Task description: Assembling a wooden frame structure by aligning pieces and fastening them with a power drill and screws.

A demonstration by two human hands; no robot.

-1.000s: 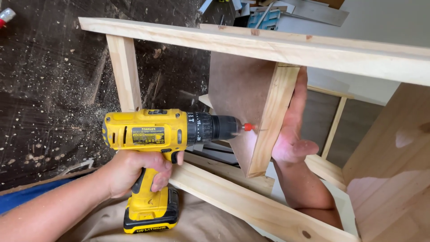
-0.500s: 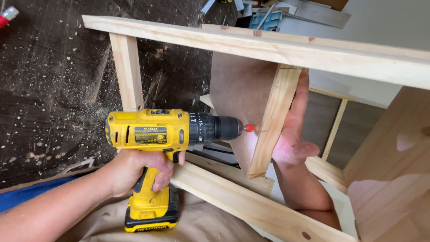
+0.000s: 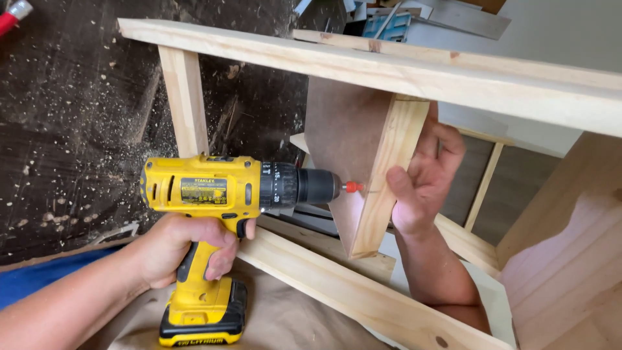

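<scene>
My left hand grips the handle of a yellow and black cordless drill, held level and pointing right. Its red-tipped bit touches the brown board just beside a pale wooden upright. My right hand comes up from below on the right and holds that upright, with the thumb on its near edge and the fingers behind it. The upright hangs under a long pale top rail of a wooden frame.
A second upright stands at the left and a lower rail runs diagonally under the drill. A dark floor strewn with sawdust lies behind. Pale wood panels fill the right, and brown paper lies below.
Drill and bit stay at the same spot on the board. My right thumb has come forward onto the upright's near edge. The view has shifted only slightly.
</scene>
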